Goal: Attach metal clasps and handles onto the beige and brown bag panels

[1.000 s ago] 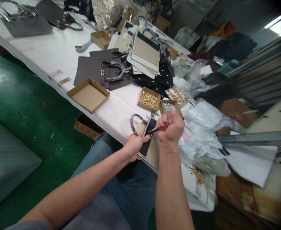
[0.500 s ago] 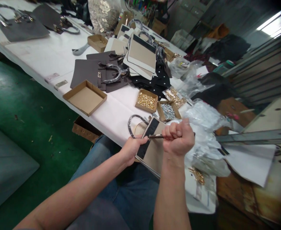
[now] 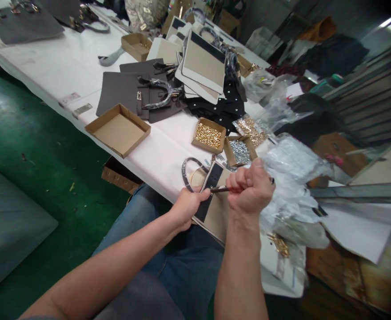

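Note:
A beige bag panel [image 3: 219, 218] with a black strip [image 3: 212, 182] rests at the table's near edge, over my lap. My left hand [image 3: 189, 205] grips its left side, thumb on the strip. In my right fist [image 3: 250, 186] is a screwdriver [image 3: 220, 189], its tip against small metal hardware by my left thumb. The tip's exact fit is too small to make out. A plastic-wrapped bag handle [image 3: 184, 171] loops out beyond the panel's far left side.
Beyond the panel stand a box of gold-coloured pieces [image 3: 209, 136] and a box of silver pieces [image 3: 239, 152]. A shallow cardboard box [image 3: 118, 131] sits near the edge. Dark bag pieces [image 3: 117, 95] and stacked beige panels [image 3: 204, 66] lie farther back; crumpled plastic bags [image 3: 292, 164] are at right.
The camera view has shifted slightly, so the near objects appear a little further right. Both hands keep their hold, with the screwdriver still against the hardware.

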Motion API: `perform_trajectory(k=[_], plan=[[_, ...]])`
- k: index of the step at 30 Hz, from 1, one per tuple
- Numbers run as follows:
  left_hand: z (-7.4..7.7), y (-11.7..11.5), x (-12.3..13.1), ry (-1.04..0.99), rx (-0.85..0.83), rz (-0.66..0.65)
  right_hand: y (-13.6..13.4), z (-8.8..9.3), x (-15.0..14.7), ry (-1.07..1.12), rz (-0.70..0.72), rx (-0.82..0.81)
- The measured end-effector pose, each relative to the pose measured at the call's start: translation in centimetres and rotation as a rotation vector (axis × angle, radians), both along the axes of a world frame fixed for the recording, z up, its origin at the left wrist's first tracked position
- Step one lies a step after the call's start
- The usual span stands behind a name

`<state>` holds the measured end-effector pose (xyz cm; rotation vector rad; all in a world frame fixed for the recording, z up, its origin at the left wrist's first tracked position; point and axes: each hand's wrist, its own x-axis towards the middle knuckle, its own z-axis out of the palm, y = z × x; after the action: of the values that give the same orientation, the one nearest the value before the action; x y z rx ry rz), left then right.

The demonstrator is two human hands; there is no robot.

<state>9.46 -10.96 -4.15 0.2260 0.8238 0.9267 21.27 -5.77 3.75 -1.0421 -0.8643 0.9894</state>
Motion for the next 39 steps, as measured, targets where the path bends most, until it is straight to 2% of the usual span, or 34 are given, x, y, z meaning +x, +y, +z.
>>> perform_trajectory(k=[7, 11, 14, 17, 19, 21, 25, 27, 29, 31, 33, 36, 39], plan=[[-0.7, -0.1, -0.1, 0.04, 0.006, -0.034, 0.7, -0.3, -0.4, -0.015, -0.023, -0.048], [-0.2, 0.4, -1.4, -0.084, -0.031, -0.187, 1.0, 1.5, 1.6, 0.053, 0.016, -0.116], [0.4, 0.7, -2.3, -0.18, -0.046, -0.275, -1.3, 3.8, 5.6, 0.051, 0.012, -0.106], [1.1, 0.5, -2.4, -0.209, -0.025, -0.279, -5.8, 4.6, 9.9, -0.059, -0.141, -0.084], [1.6, 0.3, -2.2, -0.222, 0.019, -0.295, -9.1, 3.6, 11.7, -0.176, -0.327, -0.04], [2.4, 0.1, -1.9, -0.221, 0.071, -0.302, -11.8, 1.7, 12.6, -0.273, -0.492, 0.037], [4.2, -0.1, -2.0, -0.162, 0.151, -0.29, -15.2, -1.8, 12.8, -0.323, -0.67, 0.115], [5.1, -0.2, -2.5, -0.118, 0.199, -0.288, -15.8, -2.5, 13.1, -0.338, -0.74, 0.153], [5.8, -0.4, -3.1, -0.068, 0.243, -0.285, -16.1, -2.3, 14.0, -0.395, -0.788, 0.185], [6.3, -0.6, -3.8, -0.013, 0.276, -0.296, -16.1, -1.6, 15.7, -0.571, -0.818, 0.178], [6.7, -0.8, -4.5, 0.041, 0.308, -0.322, -15.8, -0.8, 18.1, -0.893, -0.77, 0.162], [7.1, -1.1, -5.2, 0.082, 0.366, -0.346, -14.5, 0.0, 22.4, -1.363, -0.515, 0.159], [7.4, -1.5, -5.3, 0.089, 0.38, -0.343, -12.7, -0.2, 25.6, -1.587, -0.347, 0.107]])
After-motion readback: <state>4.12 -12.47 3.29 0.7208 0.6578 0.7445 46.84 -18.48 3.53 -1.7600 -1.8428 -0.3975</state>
